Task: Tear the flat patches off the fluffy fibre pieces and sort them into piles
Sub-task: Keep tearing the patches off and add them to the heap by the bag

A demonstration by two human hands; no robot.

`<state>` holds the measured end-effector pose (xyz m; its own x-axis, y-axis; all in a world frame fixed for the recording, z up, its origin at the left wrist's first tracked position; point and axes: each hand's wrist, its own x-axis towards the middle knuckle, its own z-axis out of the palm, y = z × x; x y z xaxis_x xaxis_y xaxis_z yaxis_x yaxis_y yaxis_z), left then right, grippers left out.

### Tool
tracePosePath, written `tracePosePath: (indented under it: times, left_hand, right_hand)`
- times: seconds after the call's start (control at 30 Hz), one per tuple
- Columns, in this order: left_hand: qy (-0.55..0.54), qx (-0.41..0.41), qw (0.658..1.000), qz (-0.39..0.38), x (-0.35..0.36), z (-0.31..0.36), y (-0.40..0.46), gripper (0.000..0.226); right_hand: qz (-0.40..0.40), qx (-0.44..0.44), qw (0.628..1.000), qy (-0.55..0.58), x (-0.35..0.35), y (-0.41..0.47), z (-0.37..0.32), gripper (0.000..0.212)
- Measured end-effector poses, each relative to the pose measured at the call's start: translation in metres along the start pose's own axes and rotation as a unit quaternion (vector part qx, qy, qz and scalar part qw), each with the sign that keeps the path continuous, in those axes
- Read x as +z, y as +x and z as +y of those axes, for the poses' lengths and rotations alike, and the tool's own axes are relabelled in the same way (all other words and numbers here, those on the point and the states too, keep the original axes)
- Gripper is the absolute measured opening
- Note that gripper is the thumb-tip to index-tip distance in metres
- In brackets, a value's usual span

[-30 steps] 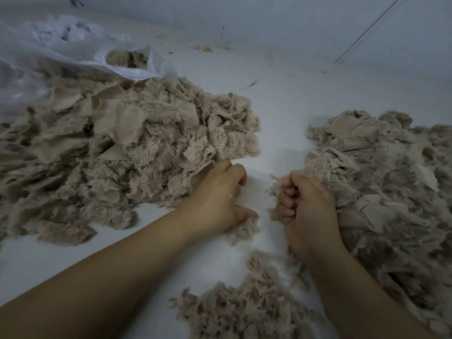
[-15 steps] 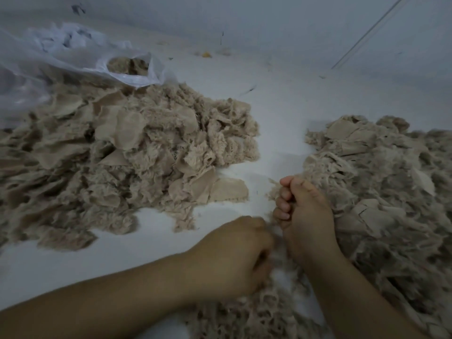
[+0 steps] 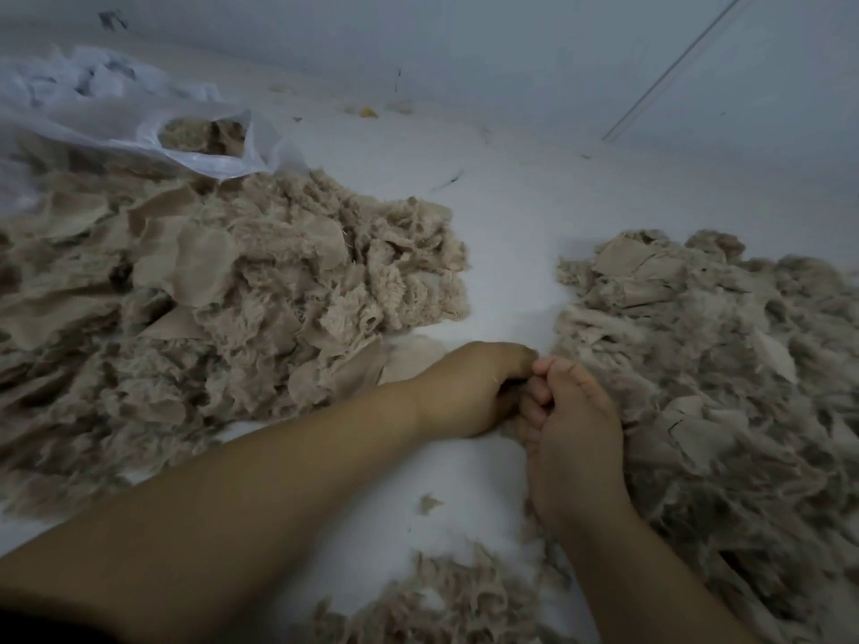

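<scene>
My left hand and my right hand meet knuckle to knuckle on the white floor between two heaps, fingers curled inward. They grip a small fibre piece, which is almost wholly hidden between them. A loose flat patch lies just beyond my left hand, at the edge of the big left pile of mixed fluffy and flat beige pieces. The right pile touches my right hand. A small fluffy pile sits near the bottom edge.
A clear plastic bag with more fibre inside lies at the back left. A tiny scrap sits on the white floor between my forearms. A wall rises behind.
My left hand left a flat patch at the left pile's edge, swung down toward the near pile, then came up against my right hand. My right hand barely moved.
</scene>
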<state>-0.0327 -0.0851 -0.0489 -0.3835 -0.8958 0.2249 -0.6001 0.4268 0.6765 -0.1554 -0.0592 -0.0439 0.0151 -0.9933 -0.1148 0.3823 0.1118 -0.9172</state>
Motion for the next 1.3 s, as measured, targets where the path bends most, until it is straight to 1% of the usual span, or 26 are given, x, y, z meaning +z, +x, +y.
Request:
tracePosePath:
  times: [0.1,0.23,0.3,0.4,0.5,0.63,0.77,0.87,0.97,1.03,1.07,1.13,1.17,1.23,1.3]
  left_hand:
    - [-0.012,0.009,1.000,0.023,-0.006,-0.006,-0.006,0.019]
    - [0.010,0.026,0.999,0.036,-0.021,-0.017,-0.025,0.012]
    - [0.022,0.036,0.998,0.055,-0.030,-0.022,-0.038,0.011]
    - [0.059,0.074,0.993,0.074,-0.039,-0.024,-0.060,0.016]
    - [0.090,0.073,0.990,0.085,-0.041,-0.024,-0.078,0.027]
    - [0.116,0.079,0.988,0.071,-0.040,-0.020,-0.096,0.025]
    - [0.121,0.073,0.987,0.079,-0.036,-0.014,-0.103,0.019]
    - [0.120,0.098,0.986,0.060,-0.022,-0.002,-0.096,0.017]
    - [0.127,0.110,0.984,0.056,-0.014,0.003,-0.091,0.017]
    - [0.130,0.106,0.984,0.062,-0.013,0.003,-0.091,0.021]
    - [0.134,0.101,0.984,0.064,-0.013,0.004,-0.091,0.024]
    - [0.135,0.089,0.985,0.066,-0.013,0.004,-0.092,0.028]
    - [0.121,0.070,0.988,0.062,-0.013,0.004,-0.092,0.029]
    - [0.076,0.014,0.995,0.069,-0.012,0.005,-0.090,0.025]
    - [0.050,-0.025,0.994,0.095,-0.005,0.011,-0.087,0.019]
  right_hand:
    - [-0.005,0.001,1.000,-0.013,0.000,-0.001,0.001,0.035]
    - [0.018,0.004,1.000,-0.023,0.000,0.000,0.002,0.027]
    - [0.000,0.023,1.000,0.013,0.002,0.000,0.003,0.024]
    - [-0.034,0.064,0.994,0.087,0.005,-0.004,0.002,0.027]
    - [-0.043,0.066,0.994,0.080,0.008,-0.007,0.001,0.035]
    - [-0.034,0.045,0.998,0.038,0.007,-0.009,0.003,0.037]
    - [-0.015,0.021,1.000,-0.007,0.003,-0.008,0.006,0.037]
    - [-0.020,-0.040,0.997,-0.071,0.003,-0.007,0.010,0.029]
    - [-0.028,-0.100,0.992,-0.077,0.002,-0.007,0.008,0.025]
    - [-0.051,-0.123,0.989,-0.066,0.003,-0.008,0.007,0.025]
    - [-0.070,-0.121,0.989,-0.055,0.005,-0.009,0.007,0.025]
    - [-0.104,-0.090,0.990,-0.037,0.007,-0.012,0.010,0.024]
    - [-0.112,-0.066,0.991,-0.040,0.008,-0.012,0.011,0.024]
    - [-0.108,-0.017,0.993,-0.048,0.008,-0.010,0.014,0.025]
    - [-0.095,0.013,0.995,-0.032,0.008,-0.006,0.015,0.024]
